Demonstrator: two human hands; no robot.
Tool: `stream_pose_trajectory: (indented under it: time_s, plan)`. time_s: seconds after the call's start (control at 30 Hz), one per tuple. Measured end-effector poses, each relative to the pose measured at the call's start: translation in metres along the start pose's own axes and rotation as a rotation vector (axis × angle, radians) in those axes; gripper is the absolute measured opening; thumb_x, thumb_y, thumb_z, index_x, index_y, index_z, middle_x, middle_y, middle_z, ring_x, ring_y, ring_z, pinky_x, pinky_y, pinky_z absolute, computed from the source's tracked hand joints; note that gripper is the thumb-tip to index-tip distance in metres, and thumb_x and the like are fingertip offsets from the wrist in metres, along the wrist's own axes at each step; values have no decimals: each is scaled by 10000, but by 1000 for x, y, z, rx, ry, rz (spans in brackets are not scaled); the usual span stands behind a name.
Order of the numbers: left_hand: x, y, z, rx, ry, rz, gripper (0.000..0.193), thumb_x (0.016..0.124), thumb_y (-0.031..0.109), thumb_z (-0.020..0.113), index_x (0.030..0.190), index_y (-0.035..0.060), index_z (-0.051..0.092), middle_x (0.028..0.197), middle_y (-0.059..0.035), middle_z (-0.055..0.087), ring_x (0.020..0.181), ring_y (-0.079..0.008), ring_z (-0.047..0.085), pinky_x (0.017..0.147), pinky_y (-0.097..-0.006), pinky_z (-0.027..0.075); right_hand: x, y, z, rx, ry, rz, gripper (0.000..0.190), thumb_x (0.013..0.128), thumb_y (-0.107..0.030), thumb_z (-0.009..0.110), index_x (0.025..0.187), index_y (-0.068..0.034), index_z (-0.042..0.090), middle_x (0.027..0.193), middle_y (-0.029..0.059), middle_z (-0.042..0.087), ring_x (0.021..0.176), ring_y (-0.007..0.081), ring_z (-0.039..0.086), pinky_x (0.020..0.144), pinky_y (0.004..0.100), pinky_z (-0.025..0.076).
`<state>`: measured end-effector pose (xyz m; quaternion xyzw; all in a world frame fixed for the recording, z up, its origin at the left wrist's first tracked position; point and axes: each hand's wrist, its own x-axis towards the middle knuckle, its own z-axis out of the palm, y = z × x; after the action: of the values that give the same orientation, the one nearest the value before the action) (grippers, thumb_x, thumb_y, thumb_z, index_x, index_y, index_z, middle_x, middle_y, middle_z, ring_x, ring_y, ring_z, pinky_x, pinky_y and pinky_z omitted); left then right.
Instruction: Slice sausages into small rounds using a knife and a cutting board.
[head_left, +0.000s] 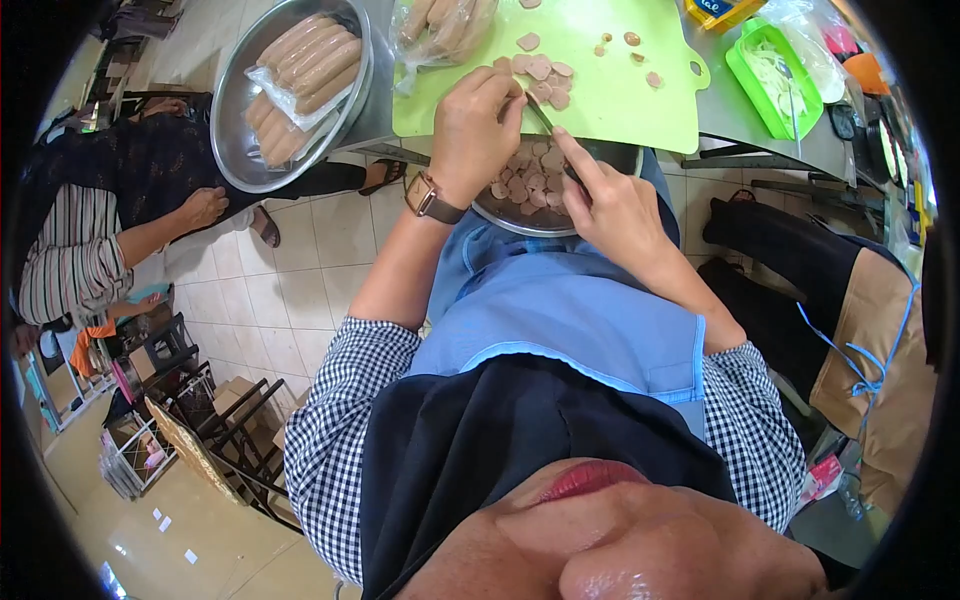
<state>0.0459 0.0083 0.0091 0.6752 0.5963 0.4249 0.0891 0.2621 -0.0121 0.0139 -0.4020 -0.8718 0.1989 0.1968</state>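
Observation:
My right hand (611, 202) grips a small knife (541, 116), its forefinger laid along the back of the blade. The blade's tip meets the bent fingertips of my left hand (480, 112), which are pinched together; whatever they may hold is hidden. Both hands are over the near edge of a green cutting board (450, 116). Round sausage slices (540, 67) lie in a loose pile on the board just beyond my left fingers. Below the hands, a metal bowl (517, 229) at my lap contains many more slices (529, 180).
Left on the metal table, a steel basin (225, 127) holds packed sausages (311, 64). A plastic bag of sausages (446, 30) lies on the board. Small end pieces (632, 39) sit farther right, near a green container (757, 97) of shredded vegetable. People stand on both sides.

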Motion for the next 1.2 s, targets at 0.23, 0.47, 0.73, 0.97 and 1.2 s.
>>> stream_pose_trajectory:
  time_s: [0.23,0.47,0.73,0.97,1.2]
  plan:
    - [-1,0,-2,32,-5,36,94,818,21,776,904,13,739,938,-121,722,853,-327,710,764,-395,563,14,-7,-3,2,42,-25,596,887,-152,688,1471,-126,572,806,165,715,588,345,685,521,444,553]
    - [-3,-2,-3,39,-24,22,90,812,15,771,893,8,733,923,-126,710,840,-333,704,756,-401,558,-1,1,-1,0,-13,2,585,892,-155,678,1468,-130,576,804,164,713,581,334,680,515,432,549]
    - [-3,-1,-1,15,-15,10,94,812,12,770,895,4,726,922,-130,710,844,-338,703,758,-401,557,12,-1,11,-24,49,-52,575,894,-159,677,1461,-134,583,814,160,717,592,332,686,518,431,548]
    - [-6,3,-5,9,-4,31,94,810,-6,762,897,3,729,929,-136,714,848,-340,708,760,-409,561,-3,-3,-5,68,37,-12,590,898,-146,680,1477,-122,567,809,160,712,593,336,687,522,433,552]
    - [-5,1,-4,19,-5,20,92,809,-6,763,894,7,731,926,-135,713,838,-339,708,756,-403,562,11,-2,7,-9,34,-62,613,902,-136,674,1501,-139,546,799,154,708,589,333,685,522,428,553]
